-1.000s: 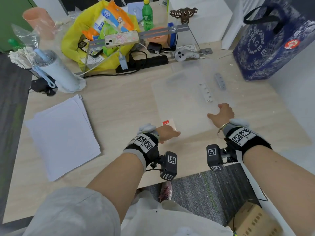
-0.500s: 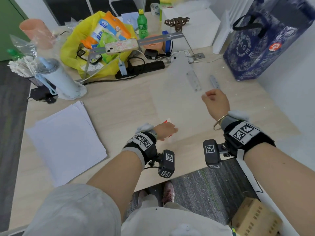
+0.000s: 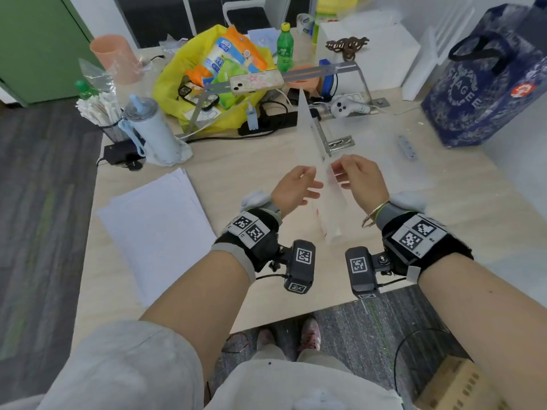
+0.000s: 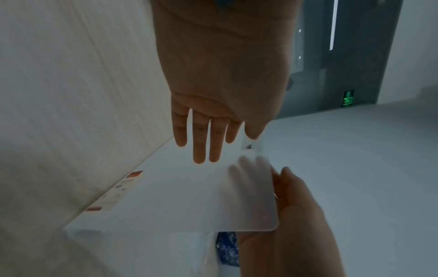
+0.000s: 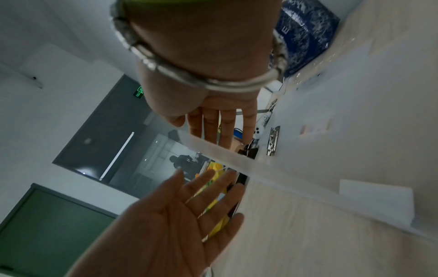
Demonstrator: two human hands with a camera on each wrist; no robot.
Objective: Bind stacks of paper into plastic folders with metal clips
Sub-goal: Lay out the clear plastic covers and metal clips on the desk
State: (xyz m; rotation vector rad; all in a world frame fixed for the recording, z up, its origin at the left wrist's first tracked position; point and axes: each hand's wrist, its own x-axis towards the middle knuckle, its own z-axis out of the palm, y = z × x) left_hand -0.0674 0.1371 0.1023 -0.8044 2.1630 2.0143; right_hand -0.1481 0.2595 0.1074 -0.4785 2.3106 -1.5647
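Note:
A translucent plastic folder lies open on the table, and its cover (image 3: pixel 321 173) (image 4: pixel 189 196) (image 5: pixel 237 161) stands upright on edge between my hands. My right hand (image 3: pixel 340 170) (image 4: pixel 279 180) (image 5: pixel 220 131) pinches the cover's free edge, fingers on one side and thumb on the other. My left hand (image 3: pixel 307 184) (image 4: pixel 203 150) (image 5: pixel 208 187) is held flat with straight fingers against the cover's left face. A metal clip (image 3: pixel 340 142) (image 5: pixel 273 140) lies on the table part of the folder. The white paper stack (image 3: pixel 159 226) lies at the left.
A second metal strip (image 3: pixel 408 147) lies at the right, near a blue bag (image 3: pixel 488 78). A yellow bag (image 3: pixel 213 69), a phone on a metal stand (image 3: pixel 254 82), a power strip (image 3: pixel 266 122) and a pale blue tumbler (image 3: pixel 151 131) crowd the far side.
My right hand has lifted the folder cover from flat on the table to upright. My left hand has left the folder's near corner and risen to the cover's side.

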